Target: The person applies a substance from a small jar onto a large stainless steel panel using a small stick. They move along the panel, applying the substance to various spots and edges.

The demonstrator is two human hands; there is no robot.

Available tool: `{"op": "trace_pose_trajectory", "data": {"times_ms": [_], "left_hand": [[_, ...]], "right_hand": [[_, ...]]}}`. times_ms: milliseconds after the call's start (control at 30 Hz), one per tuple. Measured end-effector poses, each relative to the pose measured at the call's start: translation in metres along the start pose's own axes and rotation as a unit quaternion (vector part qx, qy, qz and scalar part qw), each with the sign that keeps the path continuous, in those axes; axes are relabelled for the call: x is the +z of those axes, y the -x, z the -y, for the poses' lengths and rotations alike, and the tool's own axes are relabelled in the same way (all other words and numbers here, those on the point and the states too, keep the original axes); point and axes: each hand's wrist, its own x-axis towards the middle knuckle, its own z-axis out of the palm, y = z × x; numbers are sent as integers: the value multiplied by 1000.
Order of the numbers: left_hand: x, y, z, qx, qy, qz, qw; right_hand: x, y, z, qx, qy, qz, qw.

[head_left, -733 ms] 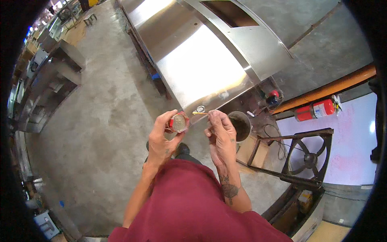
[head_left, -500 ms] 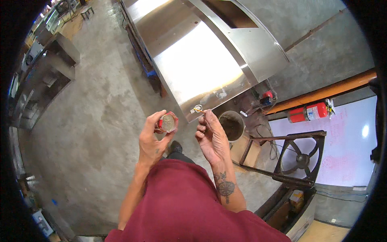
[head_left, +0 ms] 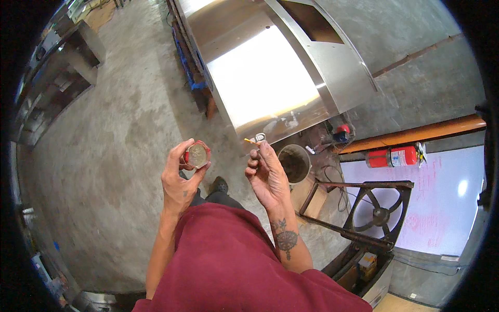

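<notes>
My left hand (head_left: 179, 174) is wrapped around a small round red container (head_left: 198, 155) with a greyish top face tilted up toward me. Pinched between the thumb and fingers of my right hand (head_left: 270, 177) is a thin stick with a yellow-orange tip (head_left: 250, 140), pointing left toward the container. The two hands are apart, at about the same height. Just behind the stick, a small pale ring-shaped thing (head_left: 260, 137) shows at the near corner of a large shiny sheet-metal piece (head_left: 265, 78). Whether the ring touches my fingers I cannot tell.
A bucket (head_left: 294, 162) stands on the floor beyond my right hand. To the right are a metal frame with a fan-shaped part (head_left: 381, 215), a red fire extinguisher (head_left: 393, 157), a whiteboard (head_left: 442, 203) and an orange beam (head_left: 416, 134). Metal cabinets (head_left: 62, 83) line the left.
Both hands have shifted left in the picture, still holding the same things. The sheet-metal piece appears farther up and right as my view moved. The stick tip now points clear of the ring.
</notes>
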Motion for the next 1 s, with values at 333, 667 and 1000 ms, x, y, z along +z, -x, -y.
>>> {"op": "trace_pose_trajectory", "data": {"times_ms": [333,667,1000], "left_hand": [[-4,14,-1,17,-6,2,1000],[-2,18,-7,26,-3,-2,1000],[-3,19,-6,1,-1,-12,1000]], "right_hand": [[-7,12,-12,-55,48,-4,997],[-23,11,-15,-89,-2,42,995],[-38,-11,-8,-146,9,32,989]]}}
